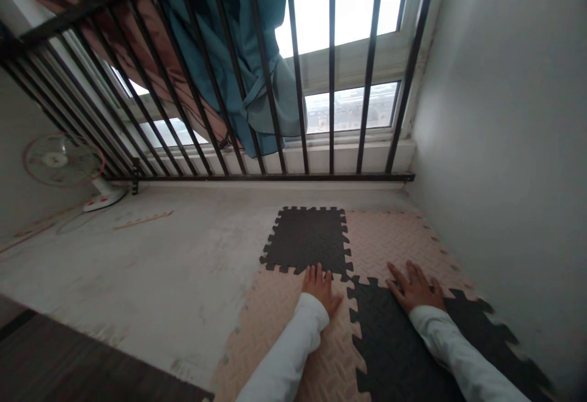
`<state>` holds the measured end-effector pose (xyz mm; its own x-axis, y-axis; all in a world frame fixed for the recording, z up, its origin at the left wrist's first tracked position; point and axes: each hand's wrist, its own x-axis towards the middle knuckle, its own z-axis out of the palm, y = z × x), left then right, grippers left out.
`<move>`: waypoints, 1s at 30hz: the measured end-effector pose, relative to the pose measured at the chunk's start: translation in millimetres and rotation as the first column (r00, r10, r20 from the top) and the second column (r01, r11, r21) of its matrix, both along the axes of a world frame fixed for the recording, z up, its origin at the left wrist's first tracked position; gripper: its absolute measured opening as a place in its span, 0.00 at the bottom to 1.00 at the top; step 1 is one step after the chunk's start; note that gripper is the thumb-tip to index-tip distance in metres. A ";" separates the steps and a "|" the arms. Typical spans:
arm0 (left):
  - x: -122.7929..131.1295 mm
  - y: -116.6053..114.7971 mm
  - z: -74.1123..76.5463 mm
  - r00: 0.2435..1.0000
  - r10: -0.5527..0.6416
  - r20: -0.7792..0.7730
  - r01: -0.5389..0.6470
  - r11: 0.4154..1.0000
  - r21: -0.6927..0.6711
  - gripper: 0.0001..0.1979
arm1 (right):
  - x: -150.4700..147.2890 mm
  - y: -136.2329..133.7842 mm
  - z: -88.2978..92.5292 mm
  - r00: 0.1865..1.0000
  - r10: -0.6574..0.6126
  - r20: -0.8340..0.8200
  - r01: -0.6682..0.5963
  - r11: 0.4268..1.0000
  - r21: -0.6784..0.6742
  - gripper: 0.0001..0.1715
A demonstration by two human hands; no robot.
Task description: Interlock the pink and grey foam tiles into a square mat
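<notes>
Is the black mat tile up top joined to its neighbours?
Joined: the black tile interlocks tooth by tooth with the pink tile beside it.

Black foam mats (307,240), peach foam mats (293,335), set checkerboard-fashion, lying flat, toothed edges interlocked

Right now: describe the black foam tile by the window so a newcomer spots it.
Below the barred window lie four interlocking foam tiles. It's the black tile nearest the bars, the left hand touching its near edge; the other black tile lies under the right forearm.
</notes>
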<state>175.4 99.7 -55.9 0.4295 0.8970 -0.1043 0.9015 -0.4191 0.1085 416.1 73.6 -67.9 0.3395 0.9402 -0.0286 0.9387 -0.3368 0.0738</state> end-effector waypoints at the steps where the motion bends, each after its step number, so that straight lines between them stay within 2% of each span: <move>1: 0.9 1.8 2.9 1.000 -0.015 -0.016 0.015 1.000 -0.015 0.36 | 0.1 0.3 -0.3 1.000 -0.006 0.008 0.006 1.000 -0.009 0.31; 3: -0.7 5.7 5.7 0.999 -0.039 -0.035 0.038 0.999 -0.027 0.38 | 0.7 1.9 -3.2 1.000 -0.007 0.020 0.008 1.000 -0.014 0.31; 4: -4.2 7.9 5.4 0.999 -0.009 -0.040 0.008 1.000 -0.012 0.38 | 1.2 3.0 -5.6 1.000 -0.009 0.025 0.010 1.000 -0.010 0.31; 6: -17.1 12.6 1.6 0.986 0.156 -0.057 -0.152 0.986 0.061 0.39 | 2.1 5.4 -10.8 0.999 -0.018 0.040 0.017 1.000 0.008 0.31; 8: -35.4 16.9 -5.1 0.928 0.366 -0.076 -0.353 0.925 0.141 0.38 | 2.6 7.1 -14.3 0.997 -0.031 0.064 0.030 0.999 0.024 0.31; 9: -44.9 18.6 -8.6 0.900 0.427 -0.086 -0.411 0.897 0.161 0.37 | 2.6 7.5 -14.7 0.997 -0.034 0.073 0.033 0.999 0.023 0.31; 10: -53.5 19.9 -11.8 0.891 0.444 -0.096 -0.426 0.889 0.167 0.36 | 2.5 7.5 -14.3 0.996 -0.034 0.078 0.033 0.999 0.020 0.31; 13: -69.7 21.1 -16.1 0.911 0.394 -0.120 -0.376 0.915 0.149 0.33 | 2.6 6.3 -10.9 0.998 -0.025 0.051 0.025 1.000 -0.004 0.31; 18: -76.0 19.3 -10.4 0.924 0.367 -0.106 -0.356 0.928 0.114 0.33 | 5.0 6.7 -14.7 1.000 -0.014 0.017 0.014 1.000 0.021 0.32; 20: -81.5 18.5 -8.4 0.904 0.413 -0.108 -0.404 0.910 0.098 0.33 | 4.8 7.6 -17.2 0.999 -0.032 0.035 0.031 0.999 0.029 0.32; 23: -88.5 19.6 -4.9 0.842 0.523 -0.129 -0.510 0.851 0.126 0.34 | 2.4 7.0 -14.5 0.999 -0.025 0.045 0.024 1.000 0.007 0.32; 25: -83.1 24.3 -0.2 0.815 0.562 -0.140 -0.545 0.826 0.143 0.35 | 0.1 5.2 -9.2 0.999 -0.023 0.039 0.024 1.000 -0.017 0.32; 27: -64.2 33.3 4.7 0.818 0.563 -0.119 -0.543 0.824 0.165 0.35 | -1.3 3.1 -4.7 1.000 -0.023 0.019 0.023 1.000 -0.022 0.32; 28: -49.8 39.2 6.1 0.843 0.530 -0.093 -0.510 0.842 0.176 0.35 | -1.5 2.4 -3.5 1.000 -0.019 0.007 0.019 1.000 -0.011 0.32; 30: -15.0 52.4 5.4 0.928 0.373 -0.021 -0.363 0.913 0.184 0.33 | -0.5 1.8 -4.2 1.000 0.001 -0.008 -0.001 1.000 0.018 0.31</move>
<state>160.4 152.1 -50.5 0.0637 0.9965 0.0539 0.9979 -0.0644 0.0108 415.6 75.4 -72.1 0.3383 0.9409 -0.0145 0.9396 -0.3369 0.0600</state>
